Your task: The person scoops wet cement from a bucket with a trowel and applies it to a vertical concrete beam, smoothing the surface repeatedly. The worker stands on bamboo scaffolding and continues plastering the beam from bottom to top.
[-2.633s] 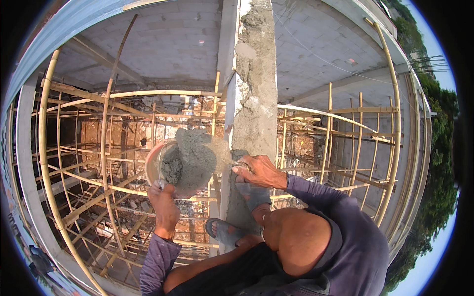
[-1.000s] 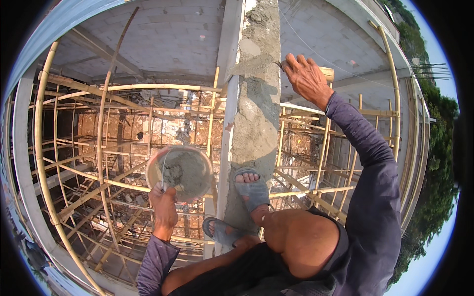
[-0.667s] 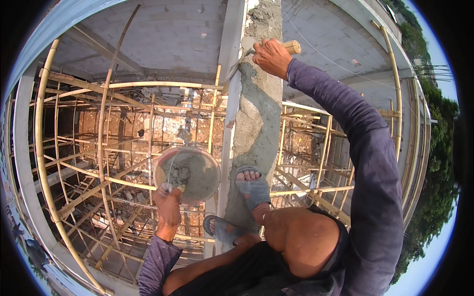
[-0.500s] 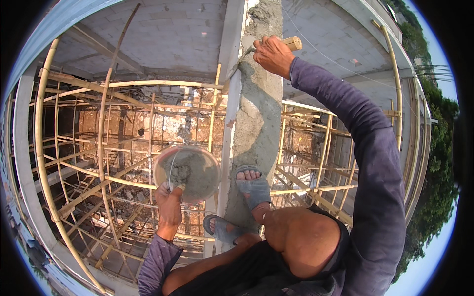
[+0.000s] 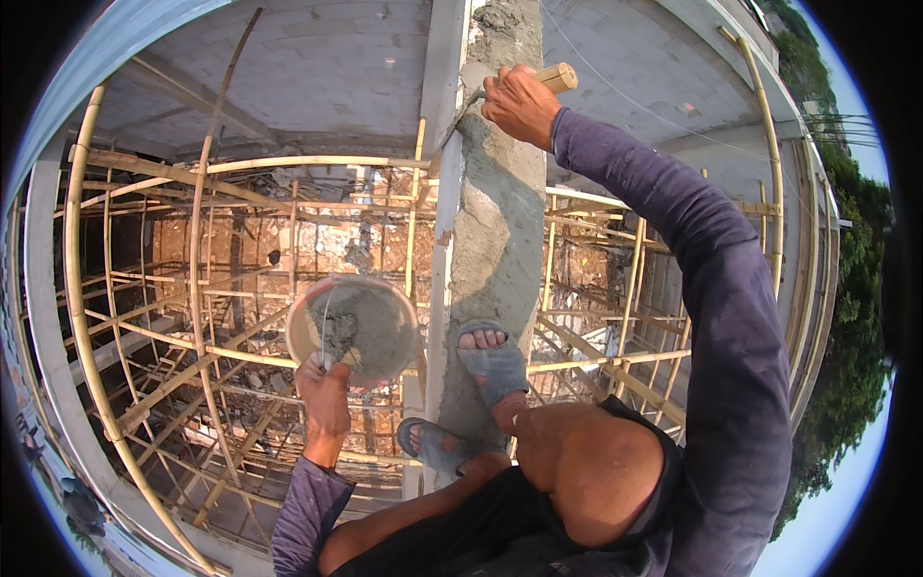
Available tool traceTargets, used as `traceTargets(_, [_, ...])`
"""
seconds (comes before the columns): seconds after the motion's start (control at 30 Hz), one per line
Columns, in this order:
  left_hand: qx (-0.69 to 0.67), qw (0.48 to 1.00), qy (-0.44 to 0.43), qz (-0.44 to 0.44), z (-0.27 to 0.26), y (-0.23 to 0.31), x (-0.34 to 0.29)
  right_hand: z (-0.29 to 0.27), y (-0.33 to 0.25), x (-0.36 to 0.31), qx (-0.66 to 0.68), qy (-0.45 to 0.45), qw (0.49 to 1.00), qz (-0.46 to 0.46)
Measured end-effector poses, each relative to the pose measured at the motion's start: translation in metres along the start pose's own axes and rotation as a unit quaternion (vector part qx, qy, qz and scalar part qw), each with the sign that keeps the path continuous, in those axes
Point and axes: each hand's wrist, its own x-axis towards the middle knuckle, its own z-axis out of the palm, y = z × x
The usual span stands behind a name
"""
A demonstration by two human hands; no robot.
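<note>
My left hand (image 5: 325, 394) is closed on the wire handle and near rim of a round bucket (image 5: 302, 327), held out to the left of the wall. Grey wet mortar (image 5: 380, 332) lies in the bucket, heaped toward its left side. At the far end of the wall top, my right hand (image 5: 520, 104) grips a trowel by its wooden handle (image 5: 557, 78). Most of the trowel's blade is hidden by the fingers and mortar. Under it runs the narrow wall top (image 5: 481, 231), coated in grey mortar, partly in shade.
My sandalled feet (image 5: 495, 370) rest on the near part of the wall top. Bamboo scaffolding (image 5: 200, 240) stands on both sides, with rubble-strewn ground (image 5: 327, 226) far below. A thin string (image 5: 654, 120) stretches along the right. Block walls (image 5: 317, 77) rise beyond.
The bucket and my left hand have shifted slightly left. My right hand with the trowel appears a little further left and up, as does the wall's far end. Both grips are the same.
</note>
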Motion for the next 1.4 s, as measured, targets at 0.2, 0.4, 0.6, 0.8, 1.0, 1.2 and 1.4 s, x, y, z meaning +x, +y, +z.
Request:
traceTargets(0.2, [-0.002, 1.0, 0.016, -0.013, -0.007, -0.005, -0.003, -0.003, -0.023, -0.025, 0.049, 0.009, 0.996, -0.075])
traceTargets(0.4, [-0.008, 1.0, -0.013, -0.023, -0.01, -0.014, -0.004, -0.009, -0.054, -0.077, 0.088, 0.055, 0.991, -0.083])
traceTargets(0.6, [0.006, 0.999, 0.002, -0.032, -0.008, -0.023, -0.002, -0.009, -0.064, -0.101, 0.111, 0.042, 0.989, -0.092])
traceTargets(0.8, [0.012, 0.999, -0.004, -0.033, -0.012, -0.024, 0.0, -0.036, -0.094, -0.154, 0.233, 0.038, 0.967, -0.095])
traceTargets(1.0, [0.016, 1.0, 0.003, -0.018, -0.002, -0.007, -0.003, -0.001, -0.112, -0.16, 0.445, -0.214, 0.868, -0.048])
traceTargets(1.2, [0.013, 1.0, 0.013, -0.023, -0.002, -0.005, -0.001, 0.094, -0.077, -0.111, 0.435, -0.087, 0.892, 0.088])
traceTargets(1.4, [0.002, 1.0, -0.016, -0.024, -0.007, -0.013, 0.001, 0.147, -0.012, -0.069, 0.447, -0.111, 0.859, 0.225])
